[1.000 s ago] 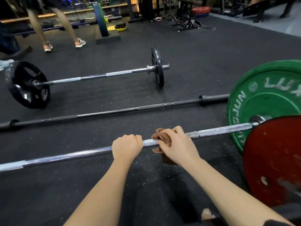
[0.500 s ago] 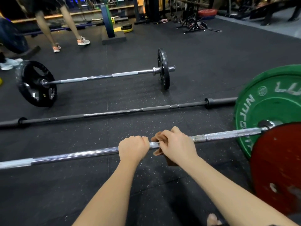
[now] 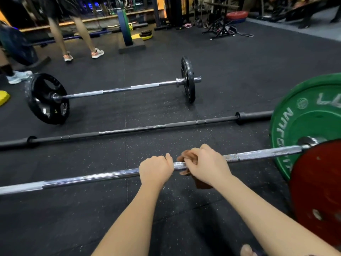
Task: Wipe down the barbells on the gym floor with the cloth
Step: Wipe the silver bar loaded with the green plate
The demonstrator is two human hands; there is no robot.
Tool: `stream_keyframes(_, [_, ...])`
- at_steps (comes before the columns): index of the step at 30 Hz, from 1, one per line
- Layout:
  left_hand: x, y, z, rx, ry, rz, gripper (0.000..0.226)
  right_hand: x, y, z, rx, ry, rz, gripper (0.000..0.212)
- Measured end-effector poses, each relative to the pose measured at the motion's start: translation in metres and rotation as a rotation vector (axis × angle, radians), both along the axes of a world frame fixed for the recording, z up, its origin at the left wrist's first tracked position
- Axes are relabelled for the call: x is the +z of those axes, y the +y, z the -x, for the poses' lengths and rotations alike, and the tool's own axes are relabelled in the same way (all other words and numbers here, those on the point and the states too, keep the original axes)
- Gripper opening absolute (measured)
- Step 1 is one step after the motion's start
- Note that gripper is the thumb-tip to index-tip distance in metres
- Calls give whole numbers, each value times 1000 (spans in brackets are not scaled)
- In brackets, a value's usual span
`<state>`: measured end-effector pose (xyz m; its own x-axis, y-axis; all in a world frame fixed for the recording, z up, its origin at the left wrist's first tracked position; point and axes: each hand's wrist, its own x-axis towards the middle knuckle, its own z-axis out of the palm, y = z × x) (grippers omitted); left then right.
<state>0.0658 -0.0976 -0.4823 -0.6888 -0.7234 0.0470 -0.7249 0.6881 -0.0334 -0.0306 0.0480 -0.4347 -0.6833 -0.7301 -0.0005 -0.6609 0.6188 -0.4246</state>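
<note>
The nearest barbell (image 3: 92,177) is a chrome bar running across the floor, with a green plate (image 3: 310,119) and a red plate (image 3: 317,191) at its right end. My left hand (image 3: 156,169) grips the bar near its middle. Just to its right, my right hand (image 3: 206,163) holds a brown cloth (image 3: 186,157) wrapped around the bar. Beyond it lies a bare black barbell (image 3: 132,130). Farther back sits a third chrome barbell (image 3: 118,89) with black plates (image 3: 47,98) on both ends.
A person's legs in pale sneakers (image 3: 97,52) stand at the back left, and another shoe (image 3: 18,76) shows at the far left. A blue-green plate (image 3: 125,26) stands upright on a block. A yellow object (image 3: 3,97) lies at the left edge. Racks and gear line the back.
Both hands keep their grip on the near bar and stay close together. The view has shifted slightly, so the barbells and plates sit a little further right.
</note>
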Motion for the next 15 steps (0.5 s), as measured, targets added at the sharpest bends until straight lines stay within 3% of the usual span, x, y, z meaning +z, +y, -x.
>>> stream_keyframes(3, [1,1,-1,-7,19,-3,58,2,8,4,38,-39,-15,25])
stream_keyframes(6, [2,1,-2,-4,26,-12,57,7,19,32,-126,-4,-84,12])
stream_keyframes(9, [2,1,-3,10,22,-31,60,5,27,50,-258,-8,-94,15])
stream_keyframes(13, [4,2,-1,18,33,-51,63,-3,12,14,-86,64,-26,21])
stream_keyframes(15, [6,2,-2,21,48,-92,66,-7,1,2,10,2,13,30])
